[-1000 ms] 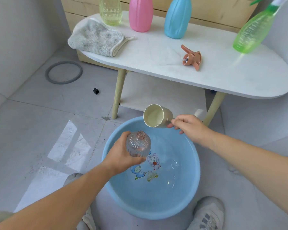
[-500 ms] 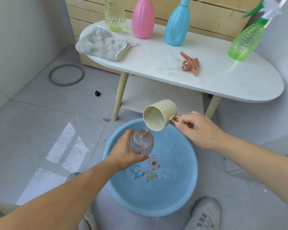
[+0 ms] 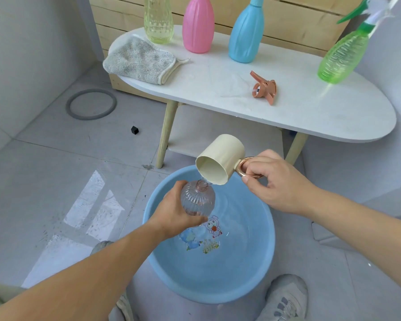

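the bottle (image 3: 197, 200), clear and ribbed, sits mid-frame above the blue basin (image 3: 259, 269), gripped by the left hand (image 3: 174, 214). the right hand (image 3: 271, 181) pinches the ring handle of a tilted cream cup (image 3: 220, 162), whose rim is touching the bottle's neck.

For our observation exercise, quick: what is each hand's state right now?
Left hand: closed round the clear ribbed bottle, neck up.
Right hand: closed on the ring handle of the cream cup, tipped at the bottle's mouth.
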A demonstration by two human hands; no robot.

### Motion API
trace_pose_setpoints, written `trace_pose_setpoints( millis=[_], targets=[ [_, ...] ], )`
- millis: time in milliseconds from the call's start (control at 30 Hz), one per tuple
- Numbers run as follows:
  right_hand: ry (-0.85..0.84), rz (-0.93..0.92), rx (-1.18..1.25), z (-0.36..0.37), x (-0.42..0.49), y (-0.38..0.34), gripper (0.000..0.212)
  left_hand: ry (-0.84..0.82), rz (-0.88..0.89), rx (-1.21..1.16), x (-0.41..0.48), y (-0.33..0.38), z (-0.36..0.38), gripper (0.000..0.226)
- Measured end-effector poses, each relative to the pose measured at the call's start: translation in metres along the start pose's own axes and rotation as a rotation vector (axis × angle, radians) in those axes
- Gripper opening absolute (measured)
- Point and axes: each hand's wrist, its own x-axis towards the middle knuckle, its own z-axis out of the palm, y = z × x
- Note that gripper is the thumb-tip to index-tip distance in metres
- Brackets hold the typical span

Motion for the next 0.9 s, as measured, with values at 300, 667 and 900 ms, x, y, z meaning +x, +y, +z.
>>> trace_pose_setpoints(
  millis=[300,667,900],
  targets=[
    [0.049,-0.156,-0.157,-0.001,0.001,0.001,0.027,0.013,-0.013,0.039,0.002,-0.004,0.001,0.083],
    [0.155,-0.323,-0.347,-0.014,0.004,0.002,0.019,0.020,0.015,0.090,-0.001,0.007,-0.001,0.085],
    [0.250,0.020,0.090,-0.035,0.001,-0.018,0.026,0.002,0.073,0.094,-0.006,0.040,-0.009,0.086]
  ],
)
